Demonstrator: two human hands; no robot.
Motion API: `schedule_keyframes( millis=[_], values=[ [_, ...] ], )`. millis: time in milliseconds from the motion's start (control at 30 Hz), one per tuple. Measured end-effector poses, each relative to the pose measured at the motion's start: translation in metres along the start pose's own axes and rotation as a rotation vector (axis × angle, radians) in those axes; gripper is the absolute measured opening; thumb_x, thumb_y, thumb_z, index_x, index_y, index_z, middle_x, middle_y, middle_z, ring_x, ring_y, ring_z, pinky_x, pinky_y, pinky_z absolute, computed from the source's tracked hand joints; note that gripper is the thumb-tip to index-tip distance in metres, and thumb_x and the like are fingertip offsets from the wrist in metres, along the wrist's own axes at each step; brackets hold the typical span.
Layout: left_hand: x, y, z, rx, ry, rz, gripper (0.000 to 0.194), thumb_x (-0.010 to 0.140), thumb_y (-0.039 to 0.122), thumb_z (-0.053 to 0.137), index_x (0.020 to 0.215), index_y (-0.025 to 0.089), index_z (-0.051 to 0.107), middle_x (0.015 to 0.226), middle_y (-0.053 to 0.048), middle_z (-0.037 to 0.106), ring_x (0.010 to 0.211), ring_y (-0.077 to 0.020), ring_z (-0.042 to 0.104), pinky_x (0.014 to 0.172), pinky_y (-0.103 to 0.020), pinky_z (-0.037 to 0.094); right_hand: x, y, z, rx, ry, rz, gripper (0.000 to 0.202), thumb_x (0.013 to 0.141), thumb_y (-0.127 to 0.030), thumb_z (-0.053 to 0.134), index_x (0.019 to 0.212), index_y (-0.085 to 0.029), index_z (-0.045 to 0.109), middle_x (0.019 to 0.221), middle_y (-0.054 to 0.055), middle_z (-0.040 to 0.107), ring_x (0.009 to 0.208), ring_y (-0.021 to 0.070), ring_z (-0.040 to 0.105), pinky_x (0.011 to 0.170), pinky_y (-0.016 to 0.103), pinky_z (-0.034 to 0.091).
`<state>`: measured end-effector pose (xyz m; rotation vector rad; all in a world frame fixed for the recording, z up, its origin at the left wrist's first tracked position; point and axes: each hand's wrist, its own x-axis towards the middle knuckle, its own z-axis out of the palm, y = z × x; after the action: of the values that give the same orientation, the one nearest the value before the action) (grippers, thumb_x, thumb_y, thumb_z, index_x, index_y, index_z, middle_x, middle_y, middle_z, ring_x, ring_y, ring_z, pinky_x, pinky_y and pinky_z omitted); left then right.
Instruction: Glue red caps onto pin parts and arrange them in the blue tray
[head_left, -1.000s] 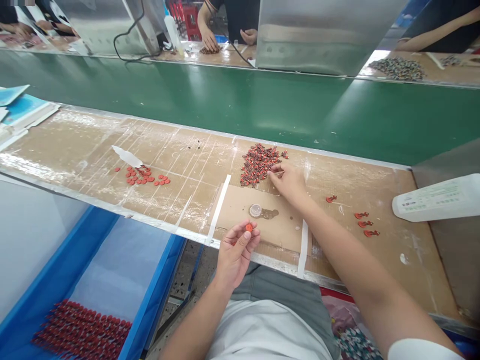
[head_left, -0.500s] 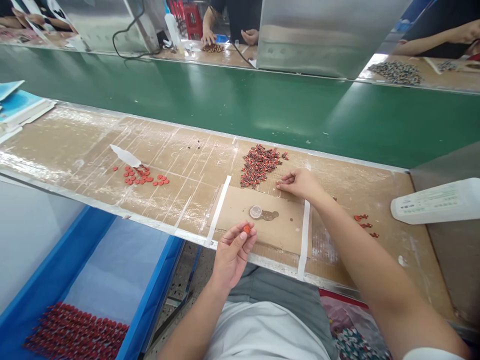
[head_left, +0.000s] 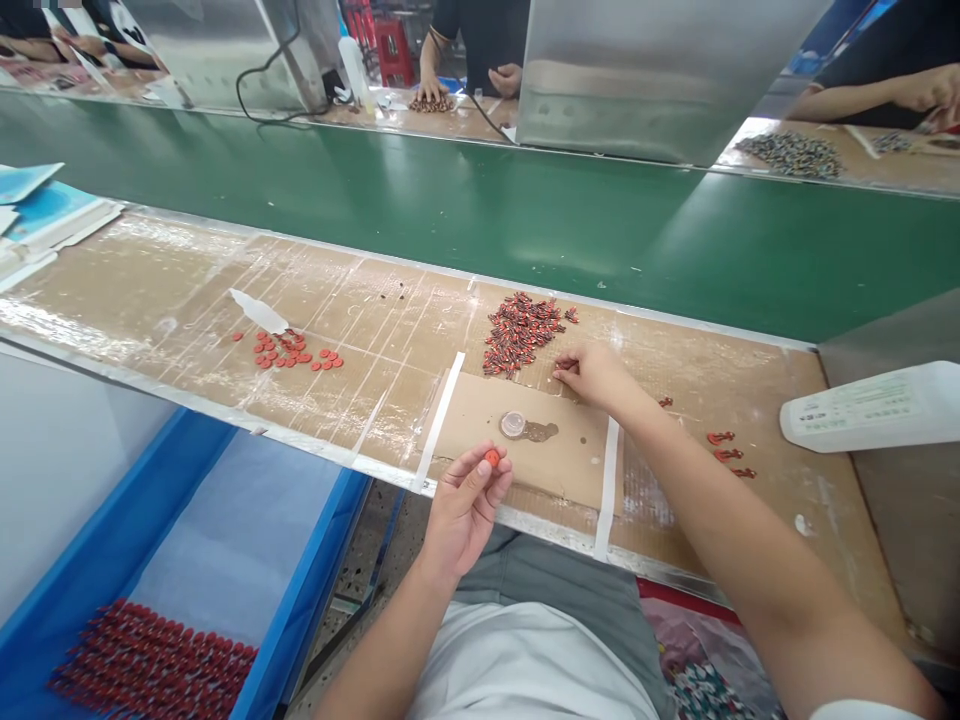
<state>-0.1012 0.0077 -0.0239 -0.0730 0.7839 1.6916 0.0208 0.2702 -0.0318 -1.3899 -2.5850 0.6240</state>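
Between the thumb and fingers of my left hand (head_left: pixel 466 500) is a small round red disc (head_left: pixel 492 458), held just over the front of the cardboard sheet. My right hand (head_left: pixel 589 374) is pinched closed low over the bench, right of a heap of small red-and-dark pieces (head_left: pixel 521 335); whatever lies in its fingertips is too small to make out. A small round clear dish (head_left: pixel 512 425) sits on the cardboard sheet (head_left: pixel 480 400), beside a wet brown stain (head_left: pixel 540 432).
Loose red discs (head_left: pixel 281 350) lie to the left near a white pointed strip (head_left: pixel 259 312). A white bottle (head_left: pixel 870 405) lies at right, near several red pieces (head_left: pixel 726 455). A blue bin (head_left: pixel 307 560) holds rows of red pieces. Beyond the green belt (head_left: pixel 450 190), other people's hands work.
The view has shifted slightly. My left hand keeps the red disc in the same place. My right hand stays beside the heap, its pinched fingers slightly turned.
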Motion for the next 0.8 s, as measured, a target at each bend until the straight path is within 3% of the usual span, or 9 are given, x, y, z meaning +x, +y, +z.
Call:
schedule_keyframes(
  millis=[233,367,500,633,800],
  values=[
    [-0.003,0.001,0.001,0.015,-0.018,0.0,0.022,0.077,0.015,0.077,0.099,0.015,0.073,0.1,-0.007,0.074,0.088,-0.0126,0.071,0.084,-0.021,0.058,-0.007,-0.005,-0.01,0.009,-0.004,-0.003,0.007,0.077,-0.019,0.068,0.081,-0.016,0.074,0.074,0.006,0.074,0.066,0.0178,0.067,0.067,0.03,0.052],
    [-0.002,0.003,0.0,-0.003,-0.009,-0.004,0.022,0.076,0.015,0.077,0.098,0.016,0.073,0.099,-0.007,0.075,0.088,-0.0126,0.072,0.083,-0.021,0.058,-0.019,-0.008,-0.012,0.26,0.086,0.034,0.014,0.073,-0.027,0.074,0.082,-0.017,0.075,0.075,0.005,0.075,0.066,0.0182,0.069,0.065,0.029,0.054],
    [-0.001,0.003,-0.002,-0.021,0.004,-0.003,0.024,0.077,0.016,0.078,0.1,0.017,0.073,0.101,-0.006,0.074,0.086,-0.0117,0.071,0.082,-0.019,0.058,-0.043,-0.011,0.003,0.41,0.194,-0.014,0.02,0.077,-0.036,0.072,0.089,-0.021,0.077,0.086,0.004,0.077,0.076,0.0205,0.073,0.074,0.033,0.058],
    [-0.001,0.002,-0.001,-0.033,0.005,-0.012,0.025,0.075,0.017,0.079,0.099,0.016,0.073,0.1,-0.006,0.075,0.085,-0.0116,0.072,0.081,-0.019,0.059,-0.06,-0.011,0.02,0.366,0.251,-0.099,0.017,0.081,-0.035,0.069,0.091,-0.025,0.077,0.095,0.002,0.077,0.087,0.0215,0.073,0.084,0.036,0.058],
    [-0.001,0.002,0.002,-0.02,0.022,-0.018,0.025,0.073,0.015,0.08,0.098,0.015,0.072,0.102,-0.007,0.074,0.086,-0.0131,0.072,0.082,-0.02,0.059,-0.066,-0.007,0.022,0.244,0.253,-0.179,0.019,0.087,-0.035,0.063,0.098,-0.027,0.077,0.101,0.002,0.076,0.091,0.022,0.073,0.086,0.038,0.058]
  ],
)
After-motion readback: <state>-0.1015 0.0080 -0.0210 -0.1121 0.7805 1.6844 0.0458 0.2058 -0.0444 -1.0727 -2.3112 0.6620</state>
